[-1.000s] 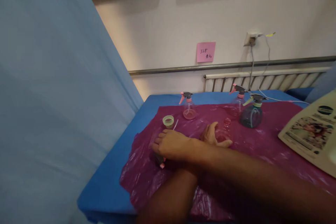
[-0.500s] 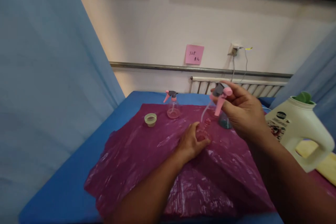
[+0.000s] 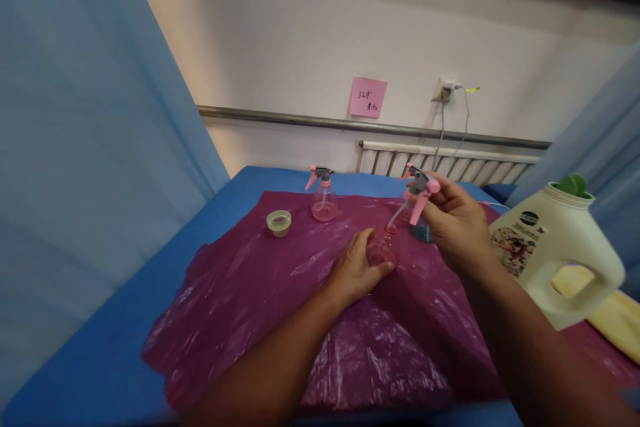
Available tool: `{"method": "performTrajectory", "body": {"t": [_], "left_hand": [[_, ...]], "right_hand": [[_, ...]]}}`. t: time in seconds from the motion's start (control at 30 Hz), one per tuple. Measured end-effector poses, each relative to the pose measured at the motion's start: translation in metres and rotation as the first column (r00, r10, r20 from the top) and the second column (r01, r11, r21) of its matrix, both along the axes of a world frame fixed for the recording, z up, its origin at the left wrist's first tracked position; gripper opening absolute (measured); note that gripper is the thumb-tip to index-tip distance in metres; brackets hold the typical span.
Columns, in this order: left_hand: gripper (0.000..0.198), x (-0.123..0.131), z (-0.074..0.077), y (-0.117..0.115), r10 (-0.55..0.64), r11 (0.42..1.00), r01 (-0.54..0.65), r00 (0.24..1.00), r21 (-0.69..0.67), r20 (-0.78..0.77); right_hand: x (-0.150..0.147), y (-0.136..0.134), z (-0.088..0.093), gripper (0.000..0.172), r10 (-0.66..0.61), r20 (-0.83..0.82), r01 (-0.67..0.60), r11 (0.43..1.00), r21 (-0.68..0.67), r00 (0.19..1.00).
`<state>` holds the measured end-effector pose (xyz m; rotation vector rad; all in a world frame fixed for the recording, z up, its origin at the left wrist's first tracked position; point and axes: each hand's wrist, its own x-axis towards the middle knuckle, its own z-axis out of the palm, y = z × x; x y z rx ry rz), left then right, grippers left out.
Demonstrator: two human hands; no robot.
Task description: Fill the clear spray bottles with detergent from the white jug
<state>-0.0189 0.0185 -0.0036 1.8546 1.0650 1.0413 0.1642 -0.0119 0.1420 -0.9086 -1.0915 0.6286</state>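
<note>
My left hand [image 3: 356, 268] is curled round a small clear spray bottle [image 3: 381, 252] that stands on the purple plastic sheet [image 3: 270, 280]. Between thumb and fingers, my right hand [image 3: 457, 223] grips a pink and grey spray head [image 3: 424, 199], up and to the right of that bottle. From the head a thin white tube [image 3: 398, 215] slants down, its lower end at the bottle's mouth. Partly hidden behind my right hand stands a bottle of blue liquid [image 3: 421, 232]. Farther left is a spray bottle with pink liquid [image 3: 325, 208], its head fitted.
A small pale cup [image 3: 279, 221] stands left on the sheet. On the right are a large cream jug [image 3: 543, 247] with green in its mouth and a yellow cloth-like item [image 3: 620, 323]. Blue curtains [image 3: 90, 113] hang at both sides; a radiator [image 3: 395, 159] is behind.
My right hand has lowered the spray head slightly, bringing the tube's end to the bottle's mouth. My left hand keeps its hold. The whole view has shifted a little.
</note>
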Motion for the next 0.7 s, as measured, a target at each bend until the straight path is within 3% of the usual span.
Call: {"method": "performTrajectory", "body": {"t": [0.17, 0.27, 0.7], "left_hand": [[0.088, 0.000, 0.005, -0.003, 0.002, 1.000, -0.002, 1.000, -0.001, -0.031], [0.086, -0.001, 0.007, -0.004, 0.008, 1.000, -0.008, 0.999, 0.008, -0.050], [0.085, 0.001, 0.004, -0.002, 0.007, 1.000, -0.005, 0.998, 0.028, -0.067]], "right_hand": [[-0.005, 0.012, -0.047, 0.061, 0.045, -0.056, -0.052, 0.989, -0.139, 0.997], [-0.008, 0.012, -0.066, 0.057, 0.052, -0.055, -0.060, 0.985, -0.161, 0.997], [-0.006, 0.009, -0.076, 0.047, 0.111, 0.077, -0.096, 0.980, -0.177, 0.991]]}}
